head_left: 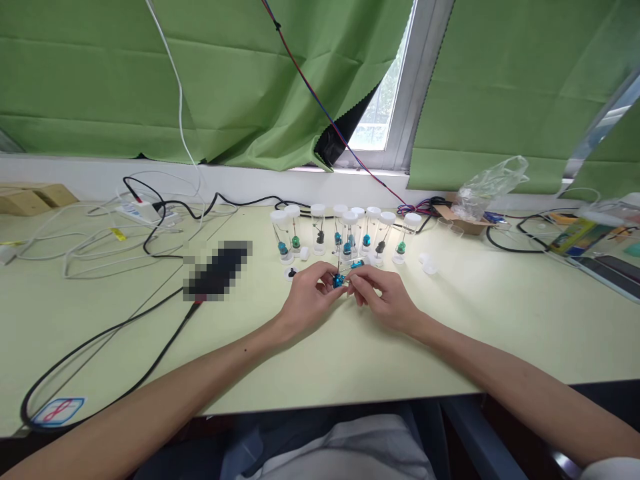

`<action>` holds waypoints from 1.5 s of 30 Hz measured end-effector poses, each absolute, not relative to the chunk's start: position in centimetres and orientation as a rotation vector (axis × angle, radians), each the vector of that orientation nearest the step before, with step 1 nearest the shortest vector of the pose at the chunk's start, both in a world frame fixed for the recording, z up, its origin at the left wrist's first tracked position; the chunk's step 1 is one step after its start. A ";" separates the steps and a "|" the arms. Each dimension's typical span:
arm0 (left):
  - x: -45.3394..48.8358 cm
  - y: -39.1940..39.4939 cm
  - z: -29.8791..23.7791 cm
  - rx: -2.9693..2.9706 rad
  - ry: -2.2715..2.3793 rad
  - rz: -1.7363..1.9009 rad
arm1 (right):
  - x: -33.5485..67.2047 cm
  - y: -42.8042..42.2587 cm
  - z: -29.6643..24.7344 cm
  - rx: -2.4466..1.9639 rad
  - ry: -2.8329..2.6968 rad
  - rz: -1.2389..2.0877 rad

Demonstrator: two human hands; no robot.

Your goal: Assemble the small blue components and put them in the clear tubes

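Note:
My left hand (313, 293) pinches a small shiny blue part (339, 281) between thumb and fingers. A thin dark rod stands up from that part. Close against its right side, the fingertips of my right hand (383, 293) are pressed together; whatever they grip is too small to make out. Just behind my fingers lies a slim piece with a bright blue end (357, 264). Several clear tubes with white caps (318, 230) stand beyond my hands, holding similar blue, green or black parts on thin rods.
A small black piece on a white cap (291, 273) lies left of my hands, and white pieces (427, 263) lie to the right. A blurred dark device (217, 272) with a black cable is at left. Cables, a cardboard box (465, 223) and a phone (617, 273) line the back and right.

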State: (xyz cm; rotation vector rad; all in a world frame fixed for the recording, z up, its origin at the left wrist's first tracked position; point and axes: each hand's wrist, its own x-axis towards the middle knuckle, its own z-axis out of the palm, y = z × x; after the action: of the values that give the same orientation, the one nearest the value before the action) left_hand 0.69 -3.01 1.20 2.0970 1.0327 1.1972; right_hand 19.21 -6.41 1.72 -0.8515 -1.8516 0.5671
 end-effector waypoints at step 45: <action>0.6 -2.7 1.3 2.029 1.033 1.189 | 19.1 -6.3 1.5 -0.706 -1.755 1.003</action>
State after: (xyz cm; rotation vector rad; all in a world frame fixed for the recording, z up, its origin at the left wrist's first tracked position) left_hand 0.61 -2.68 1.28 2.0288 1.0330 1.1888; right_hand 19.08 -6.27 1.52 -0.7064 -1.7552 1.0029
